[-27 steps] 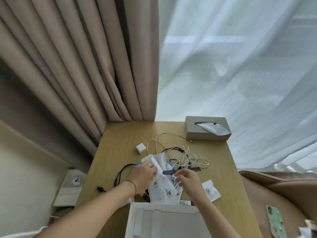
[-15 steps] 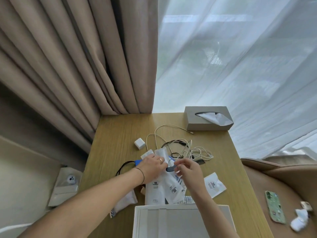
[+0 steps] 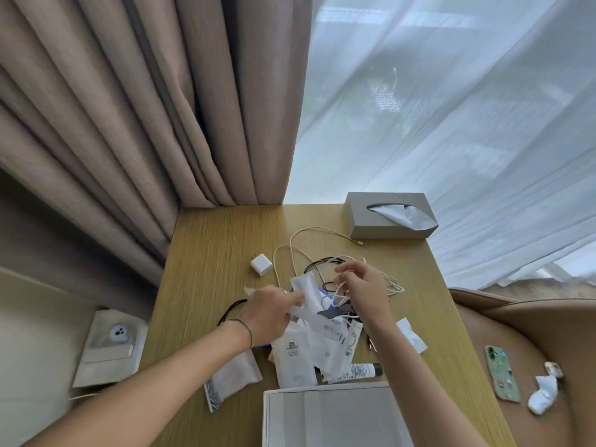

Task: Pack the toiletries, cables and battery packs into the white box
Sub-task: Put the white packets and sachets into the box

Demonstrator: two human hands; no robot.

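A heap of white toiletry sachets (image 3: pixel 296 353) lies mid-table, with a tangle of white and black cables (image 3: pixel 309 253) behind it. My left hand (image 3: pixel 271 312) pinches a long white sachet (image 3: pixel 308 293) at the heap's top. My right hand (image 3: pixel 362 290) is raised just right of it, fingers closed on a white cable loop (image 3: pixel 342 288). A dark comb (image 3: pixel 335 311) sticks out between the hands. The white box (image 3: pixel 329 414) stands open at the near edge. A small tube (image 3: pixel 359 371) lies by its far rim. A white charger cube (image 3: pixel 262 264) sits to the left.
A grey tissue box (image 3: pixel 387 217) stands at the table's far right corner, curtains behind it. A white pouch (image 3: pixel 232 379) lies left of the box, another sachet (image 3: pixel 411 338) to the right. A green phone (image 3: pixel 501 372) and crumpled tissue (image 3: pixel 543 395) rest on the brown seat at right.
My right hand has let go of the dark comb end, risen and moved back to the cables, closing on a white loop. The left hand stays on the sachet.
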